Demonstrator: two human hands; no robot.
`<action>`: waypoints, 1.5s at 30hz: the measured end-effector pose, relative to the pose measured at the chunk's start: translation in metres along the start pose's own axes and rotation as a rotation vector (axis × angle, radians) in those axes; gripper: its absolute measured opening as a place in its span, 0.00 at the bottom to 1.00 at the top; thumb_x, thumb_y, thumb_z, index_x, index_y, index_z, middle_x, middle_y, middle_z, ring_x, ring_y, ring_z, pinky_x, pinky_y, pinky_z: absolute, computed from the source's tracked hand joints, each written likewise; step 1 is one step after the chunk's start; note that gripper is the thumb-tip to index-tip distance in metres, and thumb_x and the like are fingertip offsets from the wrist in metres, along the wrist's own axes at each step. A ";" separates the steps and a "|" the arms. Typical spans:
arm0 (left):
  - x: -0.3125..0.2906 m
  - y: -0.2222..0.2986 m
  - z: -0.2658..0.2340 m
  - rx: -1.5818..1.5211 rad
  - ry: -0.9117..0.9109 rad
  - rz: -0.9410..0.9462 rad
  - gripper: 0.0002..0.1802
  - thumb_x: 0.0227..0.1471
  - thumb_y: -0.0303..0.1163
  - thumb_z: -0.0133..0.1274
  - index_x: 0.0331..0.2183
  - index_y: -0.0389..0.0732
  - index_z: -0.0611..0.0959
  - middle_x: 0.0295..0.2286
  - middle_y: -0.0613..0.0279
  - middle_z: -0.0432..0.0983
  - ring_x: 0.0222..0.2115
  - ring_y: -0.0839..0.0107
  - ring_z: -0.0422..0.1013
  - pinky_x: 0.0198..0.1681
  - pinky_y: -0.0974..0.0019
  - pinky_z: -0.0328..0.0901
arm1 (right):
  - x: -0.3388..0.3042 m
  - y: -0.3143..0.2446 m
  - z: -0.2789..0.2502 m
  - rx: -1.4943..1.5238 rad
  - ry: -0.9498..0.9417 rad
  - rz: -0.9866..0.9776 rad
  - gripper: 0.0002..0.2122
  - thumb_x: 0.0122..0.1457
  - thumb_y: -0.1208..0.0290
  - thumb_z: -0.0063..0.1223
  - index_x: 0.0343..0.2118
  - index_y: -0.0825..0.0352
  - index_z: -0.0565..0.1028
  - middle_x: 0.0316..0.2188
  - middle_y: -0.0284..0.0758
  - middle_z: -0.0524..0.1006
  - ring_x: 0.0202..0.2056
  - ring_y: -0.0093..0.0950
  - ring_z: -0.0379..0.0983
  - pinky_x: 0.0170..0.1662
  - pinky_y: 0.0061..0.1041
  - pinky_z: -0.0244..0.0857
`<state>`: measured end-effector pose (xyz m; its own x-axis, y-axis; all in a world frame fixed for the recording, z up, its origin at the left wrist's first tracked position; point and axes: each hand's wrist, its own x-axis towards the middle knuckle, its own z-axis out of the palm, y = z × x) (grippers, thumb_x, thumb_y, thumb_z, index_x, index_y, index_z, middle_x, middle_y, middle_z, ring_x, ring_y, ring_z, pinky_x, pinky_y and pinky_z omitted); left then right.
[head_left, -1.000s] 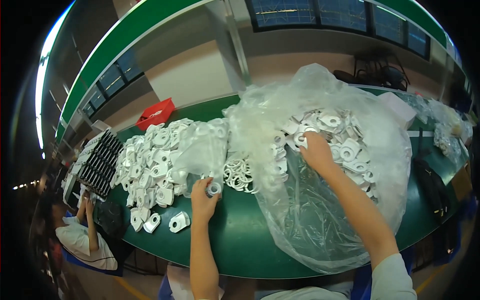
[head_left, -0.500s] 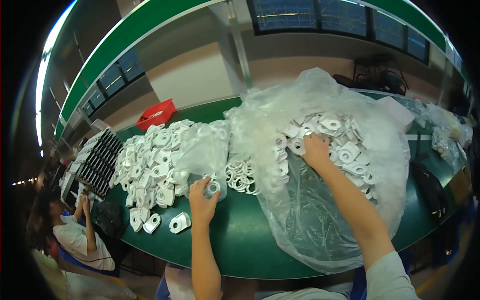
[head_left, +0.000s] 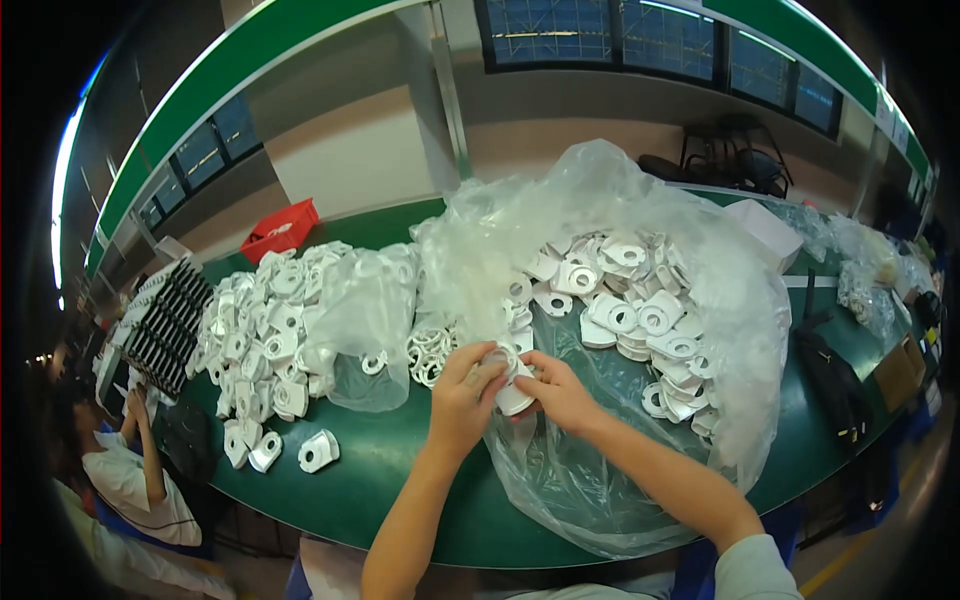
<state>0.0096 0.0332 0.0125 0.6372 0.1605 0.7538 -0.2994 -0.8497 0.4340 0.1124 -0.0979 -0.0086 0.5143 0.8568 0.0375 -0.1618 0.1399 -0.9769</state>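
Large clear bag (head_left: 735,330): spread wide over the green tabletop (head_left: 340,495), its film gathered around a pile of white parts (head_left: 640,320); a loose flap runs toward the person, under the right forearm, and lies between that pile and the near edge.
Left hand (head_left: 462,400): closed, gripping a white ring (head_left: 503,353) at the near left side of the large clear bag.
Right hand (head_left: 565,395): pinching a white part (head_left: 515,398), over the large clear bag's film; ring and part are close together, but the fingers hide whether they are joined.
Loose rings (head_left: 430,355): heaped just left of the large clear bag, beyond the left hand.
Small clear bag (head_left: 362,300): left of the large clear bag; crumpled, it covers the right flank of a heap of white parts (head_left: 275,345).
Single white part (head_left: 318,452): well left of the large clear bag, apart from that heap.
Red bin (head_left: 280,230): behind the heap, left of the large clear bag; farther left stand stacked trays (head_left: 165,325), with a seated co-worker (head_left: 140,480) near them.
White box (head_left: 763,232): just behind the large clear bag's right side; crumpled plastic (head_left: 870,270), a black bag (head_left: 832,385) and a cardboard box (head_left: 900,375) lie to its right.
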 end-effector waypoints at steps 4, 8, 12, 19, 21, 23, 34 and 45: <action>-0.010 -0.006 0.009 0.190 -0.188 0.156 0.14 0.39 0.26 0.58 0.34 0.39 0.79 0.42 0.57 0.71 0.46 0.56 0.65 0.49 0.55 0.60 | -0.008 0.021 -0.005 0.257 0.069 0.026 0.12 0.59 0.75 0.40 0.46 0.69 0.63 0.31 0.38 0.74 0.30 0.27 0.74 0.30 0.27 0.73; -0.014 0.002 0.013 0.317 -0.321 0.130 0.21 0.40 0.27 0.57 0.41 0.41 0.76 0.47 0.61 0.68 0.51 0.56 0.60 0.52 0.53 0.55 | -0.009 0.027 -0.012 0.328 0.129 0.028 0.11 0.59 0.76 0.40 0.45 0.69 0.63 0.31 0.38 0.74 0.29 0.27 0.74 0.29 0.27 0.72; -0.013 0.015 0.002 0.382 -0.335 0.119 0.19 0.39 0.26 0.56 0.39 0.42 0.77 0.46 0.63 0.69 0.49 0.56 0.61 0.53 0.52 0.52 | -0.010 0.024 -0.001 0.295 0.146 0.008 0.08 0.59 0.74 0.41 0.41 0.68 0.64 0.29 0.36 0.74 0.26 0.25 0.73 0.24 0.23 0.70; -0.003 0.100 -0.049 0.001 -0.393 0.261 0.23 0.34 0.25 0.55 0.40 0.44 0.77 0.37 0.64 0.74 0.32 0.61 0.71 0.34 0.61 0.66 | -0.010 0.024 -0.016 0.235 0.146 -0.026 0.07 0.59 0.71 0.43 0.38 0.66 0.64 0.28 0.35 0.74 0.23 0.25 0.74 0.16 0.18 0.61; 0.002 0.164 -0.099 0.108 -0.680 0.529 0.27 0.32 0.54 0.62 0.37 0.54 0.81 0.38 0.64 0.74 0.29 0.70 0.69 0.25 0.68 0.64 | -0.007 0.028 -0.007 0.232 0.125 -0.022 0.06 0.59 0.71 0.43 0.38 0.66 0.64 0.28 0.35 0.75 0.23 0.26 0.75 0.16 0.18 0.61; 0.024 0.199 -0.109 -0.115 -0.484 0.581 0.20 0.38 0.49 0.58 0.37 0.54 0.81 0.33 0.67 0.73 0.27 0.72 0.66 0.23 0.73 0.61 | -0.004 0.030 -0.002 0.190 0.091 0.000 0.06 0.59 0.71 0.43 0.38 0.65 0.64 0.28 0.35 0.74 0.22 0.27 0.75 0.16 0.18 0.60; 0.013 0.245 -0.091 -0.034 -0.508 0.066 0.17 0.44 0.33 0.51 0.39 0.40 0.79 0.30 0.63 0.73 0.25 0.71 0.65 0.23 0.72 0.59 | -0.006 0.014 0.004 0.205 0.092 0.023 0.07 0.60 0.70 0.41 0.39 0.66 0.62 0.28 0.39 0.75 0.24 0.30 0.75 0.16 0.17 0.61; 0.002 -0.032 -0.035 0.370 -0.270 -0.339 0.10 0.34 0.21 0.55 0.28 0.37 0.79 0.27 0.52 0.74 0.31 0.57 0.70 0.37 0.62 0.63 | 0.001 0.055 -0.019 0.145 0.207 -0.044 0.18 0.58 0.68 0.47 0.49 0.67 0.58 0.26 0.39 0.75 0.18 0.26 0.72 0.13 0.20 0.60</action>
<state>-0.0041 0.0783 0.0169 0.8279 0.3621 0.4283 0.1910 -0.9001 0.3917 0.1201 -0.0991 -0.0665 0.6826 0.7305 0.0207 -0.2467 0.2569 -0.9344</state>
